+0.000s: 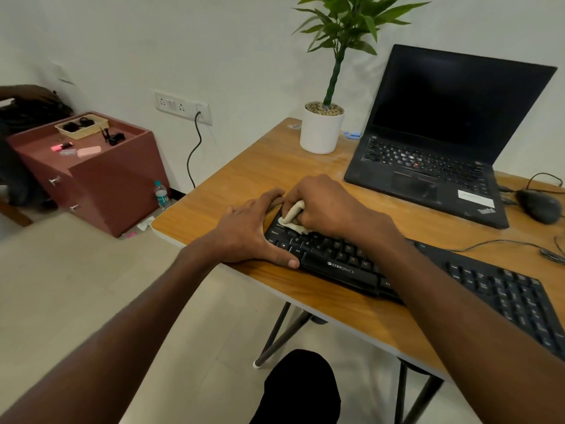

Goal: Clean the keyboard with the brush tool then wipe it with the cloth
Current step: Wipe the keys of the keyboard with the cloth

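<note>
Closest to us, the keyboard [397, 270] lies slantwise along the near edge of the table [244, 166], and we're into the wiping half of the job by the look of it. The left hand [244, 234] braces the keyboard's left end, fingers spread and fairly straight, thumb pressed along the front edge, so it steadies rather than grips. Just beyond it, the right hand [324, 203] has its fingers curled round a bunched pale cloth [293, 217], pressing it onto the keys at the upper left corner.

To do this well, I'd say keep that left hand firm so the board doesn't slide, then draw the cloth row by row toward the right end, with light pressure so keys aren't levered up. Refolding the cloth to a fresh face partway would likely help.

Further back stand a white pot with a plant [322, 130] and an open laptop [443, 139], its screen dark, with a mouse [539, 206] to the right. I can't pick out the brush with any certainty.
</note>
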A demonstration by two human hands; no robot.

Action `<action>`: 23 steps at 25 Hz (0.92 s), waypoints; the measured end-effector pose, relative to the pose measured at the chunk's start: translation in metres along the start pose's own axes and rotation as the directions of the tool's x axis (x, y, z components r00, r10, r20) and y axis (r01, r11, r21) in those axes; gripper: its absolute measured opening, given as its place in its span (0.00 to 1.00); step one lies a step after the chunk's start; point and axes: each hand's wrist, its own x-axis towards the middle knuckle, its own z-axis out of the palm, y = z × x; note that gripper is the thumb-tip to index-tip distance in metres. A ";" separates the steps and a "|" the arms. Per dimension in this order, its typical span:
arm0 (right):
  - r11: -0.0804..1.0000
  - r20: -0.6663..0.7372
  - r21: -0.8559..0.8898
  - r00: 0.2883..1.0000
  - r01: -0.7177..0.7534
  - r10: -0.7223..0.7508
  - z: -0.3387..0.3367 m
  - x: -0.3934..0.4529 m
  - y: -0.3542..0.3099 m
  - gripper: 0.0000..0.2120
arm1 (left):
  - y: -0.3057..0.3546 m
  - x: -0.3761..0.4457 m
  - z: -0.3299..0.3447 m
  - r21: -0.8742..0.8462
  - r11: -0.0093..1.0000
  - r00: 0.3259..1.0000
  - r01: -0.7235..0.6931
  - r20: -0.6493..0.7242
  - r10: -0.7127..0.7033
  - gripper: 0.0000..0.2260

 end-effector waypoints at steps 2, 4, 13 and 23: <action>0.997 -0.061 -0.075 0.998 -0.006 0.001 -0.003 0.005 -0.002 0.09 | 0.000 0.000 -0.001 -0.005 1.000 1.000 0.008 -0.004 -0.008 0.62; 0.999 -0.096 -0.047 0.995 0.023 -0.028 0.005 0.004 -0.013 0.11 | 0.000 -0.001 -0.001 0.001 1.000 1.000 0.003 -0.007 -0.003 0.62; 0.993 -0.109 0.033 0.987 -0.113 0.116 0.006 -0.008 -0.003 0.12 | -0.001 0.000 0.000 -0.001 1.000 1.000 0.005 -0.007 -0.005 0.62; 0.980 -0.199 -0.145 0.975 -0.133 0.103 0.006 -0.022 -0.012 0.08 | 0.001 -0.001 0.001 0.006 1.000 1.000 0.013 -0.012 -0.013 0.62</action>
